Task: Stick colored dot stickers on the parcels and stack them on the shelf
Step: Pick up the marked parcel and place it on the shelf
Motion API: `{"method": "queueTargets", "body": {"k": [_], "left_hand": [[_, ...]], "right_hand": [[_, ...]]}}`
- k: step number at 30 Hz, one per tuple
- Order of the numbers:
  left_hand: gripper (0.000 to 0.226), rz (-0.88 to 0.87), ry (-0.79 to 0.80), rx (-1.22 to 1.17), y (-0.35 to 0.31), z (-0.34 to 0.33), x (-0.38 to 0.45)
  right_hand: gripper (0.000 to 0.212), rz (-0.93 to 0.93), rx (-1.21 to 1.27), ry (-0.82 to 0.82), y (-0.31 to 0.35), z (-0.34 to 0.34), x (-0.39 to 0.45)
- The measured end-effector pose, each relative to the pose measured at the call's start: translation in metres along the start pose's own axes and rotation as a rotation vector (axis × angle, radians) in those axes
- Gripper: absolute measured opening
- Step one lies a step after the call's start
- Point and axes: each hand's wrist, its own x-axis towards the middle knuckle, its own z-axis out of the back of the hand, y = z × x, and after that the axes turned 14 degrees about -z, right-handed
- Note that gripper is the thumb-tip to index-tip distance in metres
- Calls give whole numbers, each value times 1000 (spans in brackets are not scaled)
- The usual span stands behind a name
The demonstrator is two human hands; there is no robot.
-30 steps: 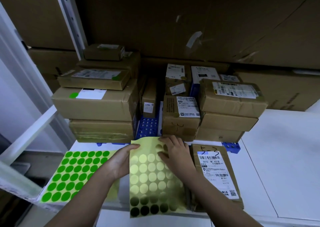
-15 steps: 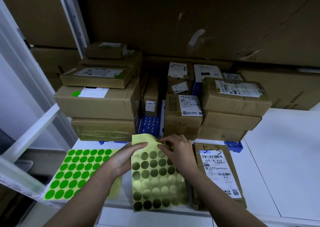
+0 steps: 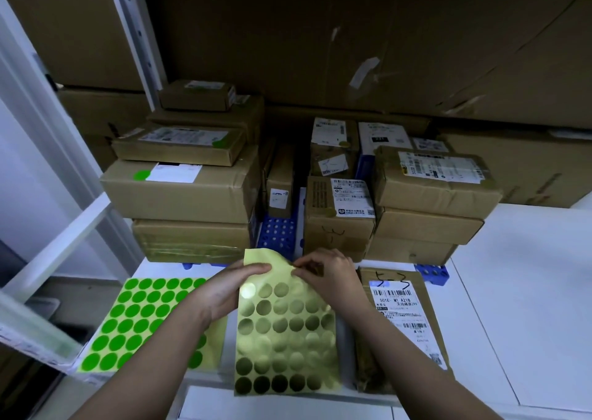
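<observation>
A sheet of gold dot stickers point(image 3: 285, 333) is held tilted over the front of the white shelf point(image 3: 512, 291). My left hand point(image 3: 224, 291) grips its upper left edge. At the sheet's top, my right hand point(image 3: 326, 275) pinches a spot with thumb and fingertips. A flat brown parcel point(image 3: 400, 323) with a white barcode label lies just right of the sheet. A sheet of green dot stickers point(image 3: 141, 317) lies flat to the left, partly under my left forearm.
Stacks of brown parcels fill the back: a left stack point(image 3: 182, 189) with green dots on two boxes, a middle box point(image 3: 339, 214), a right stack point(image 3: 429, 202). Blue perforated trays point(image 3: 278, 234) sit under them. A white shelf post point(image 3: 137, 35) rises at left.
The gold sheet has been lifted and tilted upward. My right hand moved from lying flat on the sheet to pinching at its top edge; my left hand shifted up along the left edge.
</observation>
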Motion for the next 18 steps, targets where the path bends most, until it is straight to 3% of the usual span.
{"method": "queueTargets", "body": {"k": [11, 14, 18], "left_hand": [[28, 5, -25, 45, 0, 3, 3], [37, 6, -8, 30, 1, 3, 4], [27, 5, -51, 29, 5, 4, 9]], "right_hand": [[10, 61, 41, 28, 0, 3, 0], [10, 110, 35, -41, -1, 0, 0], [8, 236, -76, -180, -1, 0, -3]]}}
